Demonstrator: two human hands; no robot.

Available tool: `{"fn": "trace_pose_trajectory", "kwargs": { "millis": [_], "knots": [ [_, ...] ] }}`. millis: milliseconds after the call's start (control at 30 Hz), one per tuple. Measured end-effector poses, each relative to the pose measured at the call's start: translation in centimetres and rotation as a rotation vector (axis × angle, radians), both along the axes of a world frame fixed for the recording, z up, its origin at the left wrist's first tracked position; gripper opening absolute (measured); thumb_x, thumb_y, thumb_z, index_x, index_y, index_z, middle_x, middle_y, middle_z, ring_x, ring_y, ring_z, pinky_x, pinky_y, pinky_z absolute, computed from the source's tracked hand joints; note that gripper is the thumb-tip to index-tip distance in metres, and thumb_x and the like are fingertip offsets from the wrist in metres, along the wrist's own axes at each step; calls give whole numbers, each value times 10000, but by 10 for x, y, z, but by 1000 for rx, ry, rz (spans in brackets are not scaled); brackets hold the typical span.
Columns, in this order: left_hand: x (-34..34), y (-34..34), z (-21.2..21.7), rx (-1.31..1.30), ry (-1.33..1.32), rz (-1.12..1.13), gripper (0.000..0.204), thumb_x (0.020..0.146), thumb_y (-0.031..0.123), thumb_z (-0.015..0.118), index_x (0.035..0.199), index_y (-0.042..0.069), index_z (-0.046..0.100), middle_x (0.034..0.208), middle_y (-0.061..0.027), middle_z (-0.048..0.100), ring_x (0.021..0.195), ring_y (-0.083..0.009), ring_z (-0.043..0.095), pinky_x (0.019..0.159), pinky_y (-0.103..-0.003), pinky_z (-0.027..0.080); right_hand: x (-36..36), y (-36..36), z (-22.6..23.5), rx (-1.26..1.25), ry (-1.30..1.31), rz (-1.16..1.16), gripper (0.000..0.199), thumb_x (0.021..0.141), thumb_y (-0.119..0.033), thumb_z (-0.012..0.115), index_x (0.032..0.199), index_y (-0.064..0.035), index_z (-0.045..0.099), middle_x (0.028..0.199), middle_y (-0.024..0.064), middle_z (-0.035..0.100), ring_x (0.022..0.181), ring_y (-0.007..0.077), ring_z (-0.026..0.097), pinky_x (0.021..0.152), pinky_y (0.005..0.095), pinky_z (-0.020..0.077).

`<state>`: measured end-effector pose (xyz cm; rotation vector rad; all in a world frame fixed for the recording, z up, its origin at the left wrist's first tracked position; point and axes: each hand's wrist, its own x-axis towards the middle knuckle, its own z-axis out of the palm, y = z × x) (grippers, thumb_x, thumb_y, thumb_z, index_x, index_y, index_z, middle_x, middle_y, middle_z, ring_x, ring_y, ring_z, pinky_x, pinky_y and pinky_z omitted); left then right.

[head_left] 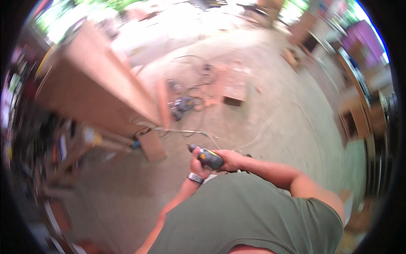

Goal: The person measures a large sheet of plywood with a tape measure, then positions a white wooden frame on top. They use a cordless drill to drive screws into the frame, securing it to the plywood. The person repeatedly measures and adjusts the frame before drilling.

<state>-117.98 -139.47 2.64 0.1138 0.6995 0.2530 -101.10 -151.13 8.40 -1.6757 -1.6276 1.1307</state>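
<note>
Both of my hands hold a dark grey and yellow power drill (206, 157) close in front of my chest. My right hand (230, 160) grips its body from the right. My left hand (197, 167), with a metal watch on the wrist, is wrapped around the drill from below. The drill's nose points left toward a large wooden cabinet (91, 91) standing on the floor. The picture is blurred by motion.
A small wooden block (151, 145) lies by the cabinet's corner. Cables and a power tool (182, 104) lie on the concrete floor, with a low wooden box (233, 86) beyond. Cluttered shelves (25, 127) fill the left side and wooden furniture (359, 118) stands at the right.
</note>
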Motion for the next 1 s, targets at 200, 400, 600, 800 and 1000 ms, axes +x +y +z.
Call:
{"fn": "trace_pose_trajectory", "kwargs": {
  "millis": [200, 400, 600, 800, 1000],
  "knots": [
    [165, -64, 56, 160, 59, -511, 535, 916, 657, 578, 1187, 199, 631, 1142, -55, 707, 1126, -287, 630, 1041, -566, 421, 99, -105, 12, -88, 185, -540, 526, 767, -169, 752, 1274, -137, 613, 1141, 156, 716, 1095, 328, 672, 951, 401, 521],
    [290, -133, 49, 1025, 278, -1416, 749, 967, 653, 519, 1497, 125, 474, 1515, -171, 491, 1377, -386, 470, 1113, -591, 363, 202, -252, -21, -148, 234, -932, 491, 705, -109, 741, 1185, -57, 653, 1052, 144, 724, 961, 269, 683, 873, 373, 533],
    [310, -94, -62, 1731, 198, -1784, 877, 914, 637, 592, 1481, -16, 444, 1446, -269, 533, 1326, -388, 534, 1138, -405, 390, 246, -401, -69, 5, 349, -1385, 482, 706, -151, 857, 1126, -34, 652, 991, 71, 706, 885, 186, 634, 830, 380, 529],
    [330, -43, -164, 677, 927, -1339, 901, 873, 672, 607, 1428, -31, 510, 1479, -277, 497, 1310, -407, 547, 1116, -422, 420, 265, -490, -182, -500, 806, -1858, 86, 760, -89, 683, 747, -19, 635, 615, 52, 612, 562, 218, 619, 571, 385, 510],
    [438, -14, -193, 1506, 701, -2033, 714, 923, 545, 577, 1359, -21, 589, 1373, -267, 595, 1300, -379, 565, 1094, -410, 443, 236, -520, -230, -1033, 682, -1870, 142, 748, -138, 698, 788, -12, 649, 636, 86, 619, 575, 217, 618, 582, 398, 502]
  ]
}}
